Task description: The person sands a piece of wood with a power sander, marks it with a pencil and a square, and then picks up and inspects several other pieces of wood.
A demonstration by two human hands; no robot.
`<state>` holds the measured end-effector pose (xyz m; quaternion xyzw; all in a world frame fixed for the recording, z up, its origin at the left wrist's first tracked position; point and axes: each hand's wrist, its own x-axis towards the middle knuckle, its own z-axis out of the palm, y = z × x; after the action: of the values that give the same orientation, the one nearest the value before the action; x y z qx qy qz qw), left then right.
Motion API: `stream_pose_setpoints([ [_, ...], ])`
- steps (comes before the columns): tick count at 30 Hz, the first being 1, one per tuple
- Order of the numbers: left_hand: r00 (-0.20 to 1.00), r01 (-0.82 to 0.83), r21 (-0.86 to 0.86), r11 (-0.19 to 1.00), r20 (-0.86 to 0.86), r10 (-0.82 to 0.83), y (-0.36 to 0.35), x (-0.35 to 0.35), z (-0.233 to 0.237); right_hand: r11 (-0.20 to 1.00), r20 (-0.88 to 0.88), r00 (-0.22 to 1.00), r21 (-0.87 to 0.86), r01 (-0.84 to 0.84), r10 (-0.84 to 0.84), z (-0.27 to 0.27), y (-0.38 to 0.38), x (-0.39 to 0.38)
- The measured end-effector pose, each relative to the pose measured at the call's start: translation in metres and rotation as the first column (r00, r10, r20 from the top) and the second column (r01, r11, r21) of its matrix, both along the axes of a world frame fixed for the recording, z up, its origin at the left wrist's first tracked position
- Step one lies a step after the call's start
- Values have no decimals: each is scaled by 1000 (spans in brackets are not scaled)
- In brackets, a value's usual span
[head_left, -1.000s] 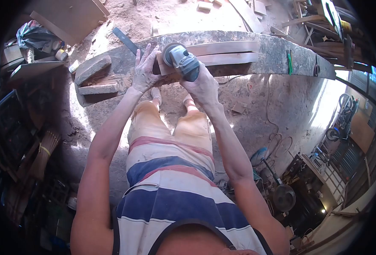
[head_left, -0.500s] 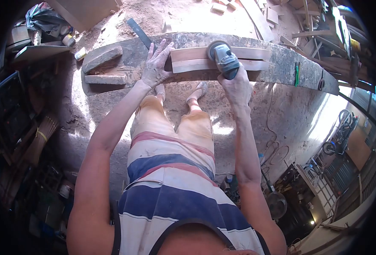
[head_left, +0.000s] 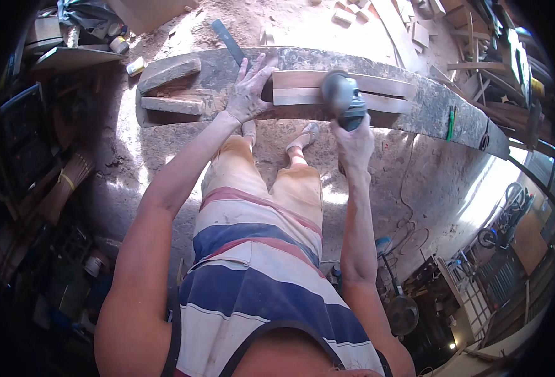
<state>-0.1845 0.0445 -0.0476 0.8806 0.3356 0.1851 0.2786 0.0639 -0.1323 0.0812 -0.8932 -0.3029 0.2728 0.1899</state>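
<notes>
The right hand (head_left: 354, 139) holds the grinder (head_left: 350, 107) tight; left of it, the left hand (head_left: 248, 96) is spread wide beside the wood strips (head_left: 299, 80). Gentle, even strokes look best.

Wood blocks (head_left: 344, 16) lie on sunlit ground (head_left: 309, 34), a yellow-banded bundle of sticks (head_left: 58, 196) at left.

head view | from wearer's head | facing forward, steeply down (fisheye-wide) | torso (head_left: 252, 289) nearest, bench (head_left: 431, 103) beyond
</notes>
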Motion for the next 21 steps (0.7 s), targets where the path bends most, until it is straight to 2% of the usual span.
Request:
stream_pose_setpoints([
  [6, 999, -1, -7, 1000, -34, 1, -2, -1, -3, 970, -97, 973, 147, -194, 210, -2, 30, -48],
  [9, 1000, 14, 6, 1000, -27, -14, 2, -2, -4, 966, -65, 964, 51, -255, 258, 3, 40, -47],
  [14, 1000, 22, 9, 1000, -18, -21, 2, -3, -2, 976, -10, 980, 86, -199, 200, 5, 42, -32],
  [21, 1000, 16, -3, 1000, 5, -16, 1, -1, -1, 984, 128, 976, -46, -174, 179, 4, 32, 3],
])
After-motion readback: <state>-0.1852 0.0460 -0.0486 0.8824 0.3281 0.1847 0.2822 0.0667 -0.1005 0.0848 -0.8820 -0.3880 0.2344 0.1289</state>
